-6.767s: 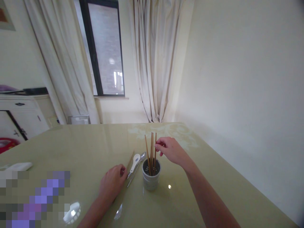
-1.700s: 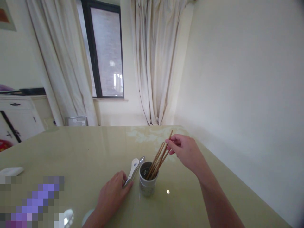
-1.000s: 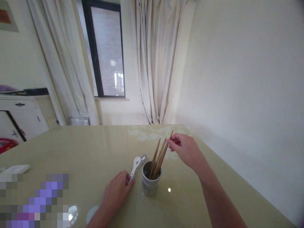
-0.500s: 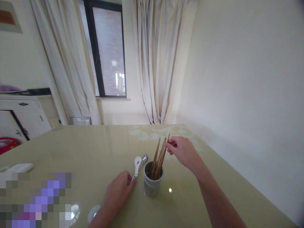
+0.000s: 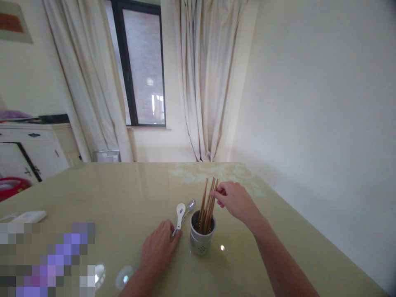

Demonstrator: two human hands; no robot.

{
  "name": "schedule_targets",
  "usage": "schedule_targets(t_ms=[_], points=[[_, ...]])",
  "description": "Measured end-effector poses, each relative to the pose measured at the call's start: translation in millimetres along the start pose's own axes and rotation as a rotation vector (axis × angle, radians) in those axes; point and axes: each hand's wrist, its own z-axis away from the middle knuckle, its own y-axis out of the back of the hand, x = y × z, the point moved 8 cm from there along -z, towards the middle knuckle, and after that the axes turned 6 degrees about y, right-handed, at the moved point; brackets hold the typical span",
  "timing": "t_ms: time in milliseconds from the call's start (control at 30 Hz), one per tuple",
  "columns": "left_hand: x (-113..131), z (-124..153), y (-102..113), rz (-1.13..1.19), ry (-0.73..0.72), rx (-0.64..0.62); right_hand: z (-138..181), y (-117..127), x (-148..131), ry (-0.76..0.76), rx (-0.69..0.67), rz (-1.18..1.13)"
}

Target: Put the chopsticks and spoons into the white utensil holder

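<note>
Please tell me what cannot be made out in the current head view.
All in the head view:
Lower ends of the slim brown wooden chopsticks: hidden by the round grey perforated cup.
Handle end of the shiny silver metal spoon: covered by the left hand.
Purple elongated shape, lower left: blurred by coarse pixel blocks.
Red rounded container: cut off by the left picture edge.

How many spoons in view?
2 visible: a white spoon and, just right of it, a metal spoon, both between the left hand and the cup. That hand may hide more.
</note>
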Motion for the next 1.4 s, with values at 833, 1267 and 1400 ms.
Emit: schedule_targets(t_ms=[833, 1267, 1400], points=[[-26, -23, 17, 0.183, 0.085, 0.101, 3, -11, -8, 0.033, -0.074, 0.102], [-36, -24, 23, 0.044, 0.128, 0.111, 7, 5, -7, 0.01, -0.017, 0.109], [-27, -20, 26, -0.001, 0.068, 0.197, 8, 7, -8, 0.021, -0.016, 0.127]])
